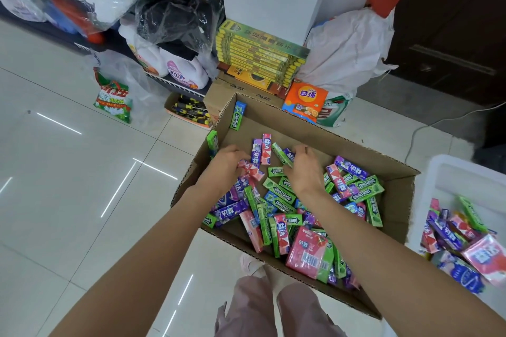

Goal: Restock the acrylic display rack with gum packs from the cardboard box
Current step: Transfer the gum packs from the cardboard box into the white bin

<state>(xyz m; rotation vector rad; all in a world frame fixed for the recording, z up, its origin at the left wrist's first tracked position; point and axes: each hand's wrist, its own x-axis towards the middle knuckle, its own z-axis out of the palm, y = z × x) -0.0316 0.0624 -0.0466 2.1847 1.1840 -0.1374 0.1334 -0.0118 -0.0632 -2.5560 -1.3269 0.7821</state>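
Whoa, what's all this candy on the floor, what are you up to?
A person is bent over an open cardboard box on the tiled floor, sorting through loose gum packs. The left hand is pinching a pink pack, and the right hand is reaching for a green pack near the back of the box. More packs sit in a white bin on the right. No display rack is in view.
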